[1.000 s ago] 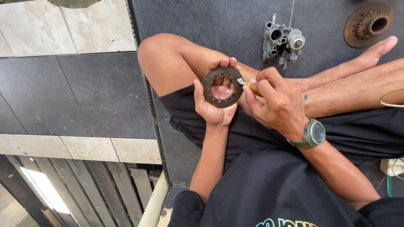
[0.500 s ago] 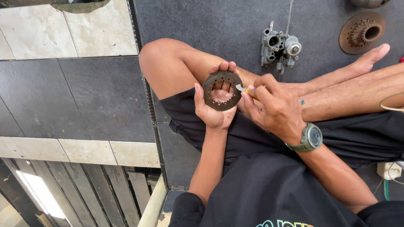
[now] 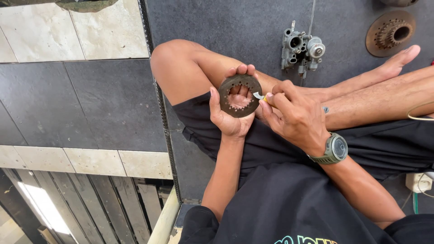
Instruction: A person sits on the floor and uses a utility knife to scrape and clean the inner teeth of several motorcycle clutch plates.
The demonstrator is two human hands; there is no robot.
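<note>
Over the person's lap, the left hand (image 3: 230, 118) still grips the dark toothed ring (image 3: 240, 95) by its rim, while the right hand (image 3: 296, 118), pinched shut on a small blade (image 3: 259, 96), has barely shifted along the ring's right edge, so scraping continues.

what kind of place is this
Probably an informal repair workshop, worked on the floor: a carburettor-like metal part and a rusty toothed disc lie on a dark mat, while the left hand holds a notched ring.
</note>
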